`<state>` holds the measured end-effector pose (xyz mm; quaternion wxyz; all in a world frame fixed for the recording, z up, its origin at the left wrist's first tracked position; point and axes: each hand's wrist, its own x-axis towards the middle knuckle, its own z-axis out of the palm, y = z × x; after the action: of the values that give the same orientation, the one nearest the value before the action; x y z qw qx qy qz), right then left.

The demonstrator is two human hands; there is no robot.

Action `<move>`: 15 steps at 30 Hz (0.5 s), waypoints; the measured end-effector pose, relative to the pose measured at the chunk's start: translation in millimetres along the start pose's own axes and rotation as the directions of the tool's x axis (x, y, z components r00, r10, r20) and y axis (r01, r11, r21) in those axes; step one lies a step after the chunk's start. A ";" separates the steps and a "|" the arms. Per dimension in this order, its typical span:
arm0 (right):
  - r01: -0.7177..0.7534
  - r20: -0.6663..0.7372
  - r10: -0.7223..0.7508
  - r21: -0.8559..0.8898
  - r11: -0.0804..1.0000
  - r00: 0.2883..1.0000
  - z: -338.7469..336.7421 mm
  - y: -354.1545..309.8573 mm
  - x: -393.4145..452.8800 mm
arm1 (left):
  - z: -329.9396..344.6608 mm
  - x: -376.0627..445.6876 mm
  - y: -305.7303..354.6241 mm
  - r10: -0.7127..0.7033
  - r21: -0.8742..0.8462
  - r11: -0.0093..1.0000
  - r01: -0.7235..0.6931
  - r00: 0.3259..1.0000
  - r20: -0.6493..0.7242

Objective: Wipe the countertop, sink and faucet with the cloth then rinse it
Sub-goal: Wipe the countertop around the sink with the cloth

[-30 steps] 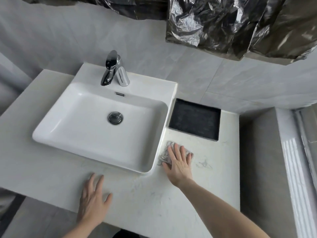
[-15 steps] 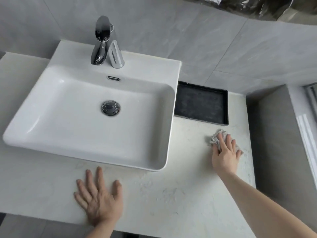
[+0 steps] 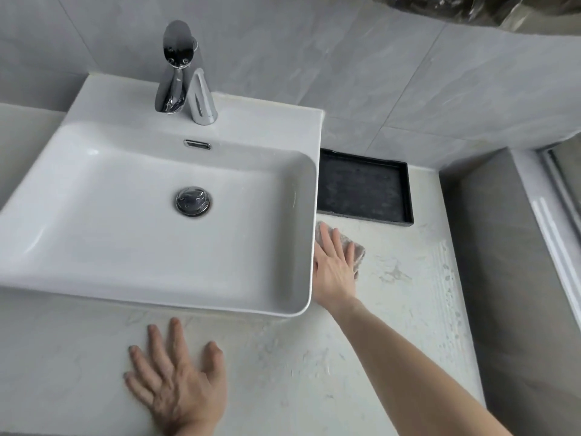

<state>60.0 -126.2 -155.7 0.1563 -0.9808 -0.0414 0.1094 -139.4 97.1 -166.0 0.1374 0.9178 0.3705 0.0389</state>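
A white rectangular sink (image 3: 94,272) sits on a pale marbled countertop (image 3: 408,325), with a chrome faucet (image 3: 180,77) at its back and a chrome drain (image 3: 192,201) in the basin. My right hand (image 3: 333,269) presses flat, fingers straight, on a small grey cloth (image 3: 356,253) on the counter, right beside the sink's right wall. My left hand (image 3: 177,382) rests flat with spread fingers on the counter in front of the sink.
A black rectangular tray (image 3: 364,188) lies on the counter behind the cloth, against the grey tiled wall (image 3: 408,73). A grey ledge (image 3: 503,278) bounds the counter on the right. Crumpled plastic film (image 3: 471,7) hangs at the top.
My right hand slid the cloth right across the counter, then back left against the sink's side. My left hand stayed flat on the front of the counter. The camera moved closer.
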 end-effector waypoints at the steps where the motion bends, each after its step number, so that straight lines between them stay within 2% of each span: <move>1: 0.002 0.006 -0.002 0.006 1.000 1.000 1.0 2.9 0.1 | 0.0 -0.3 0.4 -0.001 -0.002 1.000 0.001 1.000 -0.008; 6: 0.053 0.005 -0.053 -0.002 0.999 0.999 -5.2 17.2 3.1 | 1.8 0.9 2.4 0.002 -0.016 1.000 -0.003 0.998 -0.055; 15: -0.185 -0.051 0.179 -0.154 0.971 0.983 -38.2 122.0 -2.3 | 3.7 0.3 -3.0 -0.007 0.031 1.000 0.007 1.000 0.009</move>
<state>72.1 -253.5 -158.3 0.0680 -0.9916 0.0430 0.1017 -140.6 98.6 -170.4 0.1252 0.9187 0.3735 0.0286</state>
